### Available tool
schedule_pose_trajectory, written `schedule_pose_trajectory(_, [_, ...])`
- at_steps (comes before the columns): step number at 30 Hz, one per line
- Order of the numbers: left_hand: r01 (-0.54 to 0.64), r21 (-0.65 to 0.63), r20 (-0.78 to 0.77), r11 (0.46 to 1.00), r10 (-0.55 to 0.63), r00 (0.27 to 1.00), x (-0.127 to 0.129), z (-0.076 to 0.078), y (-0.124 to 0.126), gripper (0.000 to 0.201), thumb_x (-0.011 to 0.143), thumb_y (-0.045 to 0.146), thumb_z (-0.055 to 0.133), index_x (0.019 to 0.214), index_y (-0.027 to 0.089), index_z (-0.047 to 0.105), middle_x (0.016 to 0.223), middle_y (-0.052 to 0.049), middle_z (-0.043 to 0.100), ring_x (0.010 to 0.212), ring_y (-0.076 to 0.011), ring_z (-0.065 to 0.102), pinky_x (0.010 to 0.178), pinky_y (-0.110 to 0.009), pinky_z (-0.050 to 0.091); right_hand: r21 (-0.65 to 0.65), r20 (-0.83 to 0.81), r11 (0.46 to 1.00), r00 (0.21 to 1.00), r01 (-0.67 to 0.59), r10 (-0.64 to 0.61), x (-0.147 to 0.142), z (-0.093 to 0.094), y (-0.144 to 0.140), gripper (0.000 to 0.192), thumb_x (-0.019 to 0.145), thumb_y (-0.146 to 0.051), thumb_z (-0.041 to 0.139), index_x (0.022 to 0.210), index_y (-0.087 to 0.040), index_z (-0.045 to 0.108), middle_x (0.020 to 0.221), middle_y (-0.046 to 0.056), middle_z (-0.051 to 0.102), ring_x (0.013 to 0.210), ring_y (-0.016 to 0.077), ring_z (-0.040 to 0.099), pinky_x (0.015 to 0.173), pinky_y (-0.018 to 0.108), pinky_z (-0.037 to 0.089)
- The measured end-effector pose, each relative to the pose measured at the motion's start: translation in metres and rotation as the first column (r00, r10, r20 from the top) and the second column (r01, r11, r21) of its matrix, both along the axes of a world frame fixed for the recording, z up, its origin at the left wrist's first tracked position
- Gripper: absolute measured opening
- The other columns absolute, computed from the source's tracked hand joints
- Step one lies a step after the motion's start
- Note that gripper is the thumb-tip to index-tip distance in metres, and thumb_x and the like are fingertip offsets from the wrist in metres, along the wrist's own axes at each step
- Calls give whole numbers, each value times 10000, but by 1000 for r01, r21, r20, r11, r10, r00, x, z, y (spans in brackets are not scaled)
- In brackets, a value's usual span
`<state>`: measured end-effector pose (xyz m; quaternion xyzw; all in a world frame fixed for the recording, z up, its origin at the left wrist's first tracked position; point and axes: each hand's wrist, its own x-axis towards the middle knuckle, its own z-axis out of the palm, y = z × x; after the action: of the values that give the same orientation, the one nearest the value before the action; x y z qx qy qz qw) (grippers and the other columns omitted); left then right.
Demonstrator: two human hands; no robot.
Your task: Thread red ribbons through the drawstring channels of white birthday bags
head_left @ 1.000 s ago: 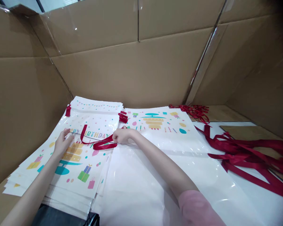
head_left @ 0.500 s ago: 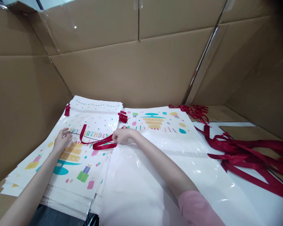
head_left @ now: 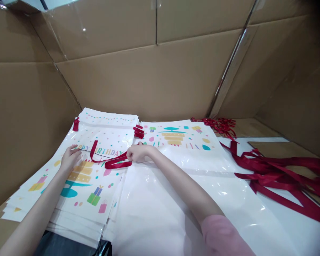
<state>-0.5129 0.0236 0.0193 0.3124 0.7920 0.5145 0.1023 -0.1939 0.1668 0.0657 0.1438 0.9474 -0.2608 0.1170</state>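
Observation:
My left hand (head_left: 70,158) pinches one end of a thin black cord (head_left: 104,155), which runs taut across to my right hand (head_left: 138,153). My right hand is closed in a fist around a dark red ribbon (head_left: 118,165); its loop and loose tail stick out to the left. The cord's other end disappears at that fist. Both hands are just above a stack of white printed birthday bags (head_left: 98,209) with coloured cake, gift and lettering designs. Red ribbon pieces (head_left: 139,132) show at the stack's upper right edge, and another red piece (head_left: 76,124) at its upper left.
A white sheet-like bag with an upside-down cake print (head_left: 173,138) lies under my right forearm. Loose red ribbons (head_left: 280,170) spread at the right, with a thinner red bundle (head_left: 224,127) behind. Cardboard walls (head_left: 138,78) enclose the back and sides. Something black (head_left: 64,245) shows at the bottom.

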Motion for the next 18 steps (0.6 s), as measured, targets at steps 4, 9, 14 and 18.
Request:
schedule_pose_trajectory(4, [18,52,122,999,-24,992,6,5,-2,436,710,182,619,1133,180,513,1028,-73,616,878,-182,626,746,-307,533,2,1,1000,1000,4,-4,0,-1,0,135,607,-95,459,668,-169,554,774,4,594,837,192,535,957,480,252])
schedule_pose_trajectory(9, [48,99,146,994,-62,987,26,17,-9,399,681,191,643,1067,216,543,1044,-60,629,957,-203,621,823,-359,526,13,4,1000,1000,12,-12,-1,0,-1,137,615,-96,466,673,-169,566,810,16,608,866,202,538,951,462,276])
schedule_pose_trajectory(14, [150,102,33,983,-154,987,46,20,-13,431,638,313,664,1048,225,565,1070,-78,643,1124,-284,556,926,-449,466,42,10,999,1000,24,-25,-1,5,-5,160,616,-74,468,670,-169,585,829,28,617,927,224,523,948,467,287])
schedule_pose_trajectory(18, [229,94,-4,969,-230,973,73,21,-19,447,654,372,649,1065,219,563,1104,-82,638,1155,-289,538,959,-445,433,55,9,998,1000,17,-17,-1,6,-6,142,626,-72,470,635,-168,575,785,38,609,1005,249,491,969,495,271])
